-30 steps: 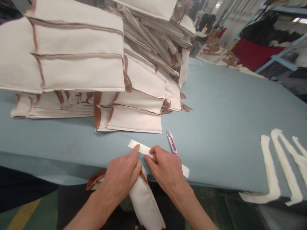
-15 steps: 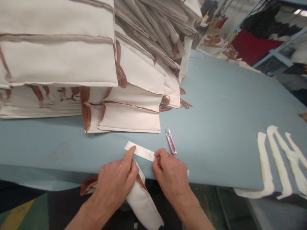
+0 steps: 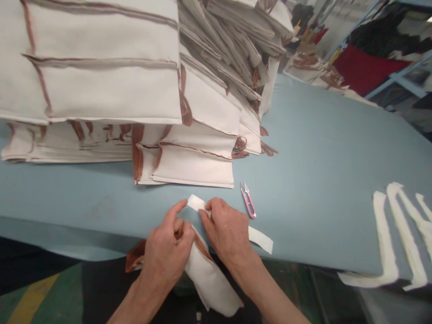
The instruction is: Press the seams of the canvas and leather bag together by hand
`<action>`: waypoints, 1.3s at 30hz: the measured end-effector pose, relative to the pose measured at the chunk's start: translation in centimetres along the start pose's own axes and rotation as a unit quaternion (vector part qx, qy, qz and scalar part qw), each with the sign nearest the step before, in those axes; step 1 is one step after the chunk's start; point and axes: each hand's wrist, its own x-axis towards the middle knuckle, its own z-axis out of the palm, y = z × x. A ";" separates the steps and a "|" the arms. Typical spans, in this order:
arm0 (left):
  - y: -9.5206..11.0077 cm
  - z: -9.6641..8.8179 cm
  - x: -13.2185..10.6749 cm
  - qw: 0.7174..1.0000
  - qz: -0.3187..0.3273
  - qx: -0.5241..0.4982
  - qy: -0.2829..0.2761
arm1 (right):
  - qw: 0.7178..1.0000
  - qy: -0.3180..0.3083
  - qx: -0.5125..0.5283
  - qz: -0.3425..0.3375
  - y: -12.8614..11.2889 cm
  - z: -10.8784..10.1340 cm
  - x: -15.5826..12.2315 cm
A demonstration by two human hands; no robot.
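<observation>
A white strip [image 3: 260,239] lies across the table near its front edge, its middle hidden under my right hand [image 3: 227,227]. That hand pinches the strip close to its far-left end. My left hand [image 3: 170,240] is closed on a cream fabric piece [image 3: 211,279] with brown edging, which hangs over the table's front edge. The left index finger reaches out to the strip's left tip. Just right and beyond my right hand lie pink thread snips [image 3: 248,200], blades pointing away.
Stacks of cream fabric pieces [image 3: 111,90] with brown trim fill the back left of the blue-grey table [image 3: 320,180]. Greyish folded pieces [image 3: 232,40] are heaped behind. Several loose white strips [image 3: 386,243] drape over the front edge at right. A rack with red cloth [image 3: 367,69] stands beyond.
My right hand has slid left along the strip toward its left end, and more strip shows at right. My left index has shifted to the tip. The whole view has moved slightly.
</observation>
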 end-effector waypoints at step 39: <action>3.1 -1.8 0.9 0.936 0.078 0.286 -0.190 | 0.841 0.208 0.498 0.044 5.1 2.2 -1.0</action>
